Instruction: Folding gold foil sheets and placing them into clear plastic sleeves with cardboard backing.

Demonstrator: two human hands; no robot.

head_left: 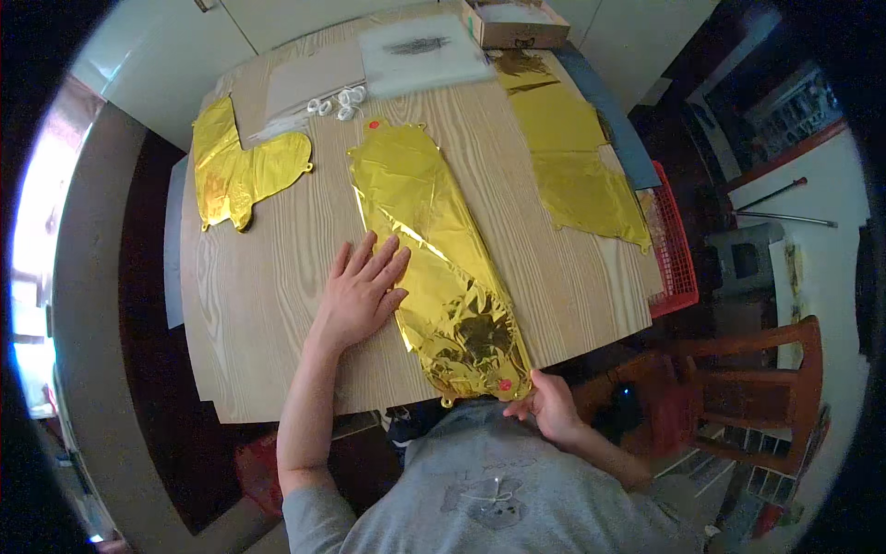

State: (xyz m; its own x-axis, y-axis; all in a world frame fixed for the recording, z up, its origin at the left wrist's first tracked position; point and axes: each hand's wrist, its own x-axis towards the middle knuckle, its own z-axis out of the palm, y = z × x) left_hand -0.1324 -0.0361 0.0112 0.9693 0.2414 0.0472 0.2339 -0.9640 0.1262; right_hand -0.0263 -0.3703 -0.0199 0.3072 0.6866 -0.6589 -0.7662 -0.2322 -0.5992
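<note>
A long flat gold foil balloon (415,203) lies lengthwise down the middle of the table, its near end crumpled at the front edge. Small tabs stick out from both ends, and a red spot marks each end. My left hand (360,291) rests with fingers spread, partly on the wood and touching the balloon's left edge. At the near right corner, beside the red spot, my right hand (551,406) pinches the foil between thumb and fingers. Some of the right fingers are hidden under the table edge.
Another gold foil balloon (242,168) lies folded at the left, and more gold foil (572,152) at the right. White ribbon rolls (338,102), a clear plastic sheet (420,55) and a cardboard box (522,30) sit toward the back. A red basket (678,245) and wooden chair (803,397) stand at the right.
</note>
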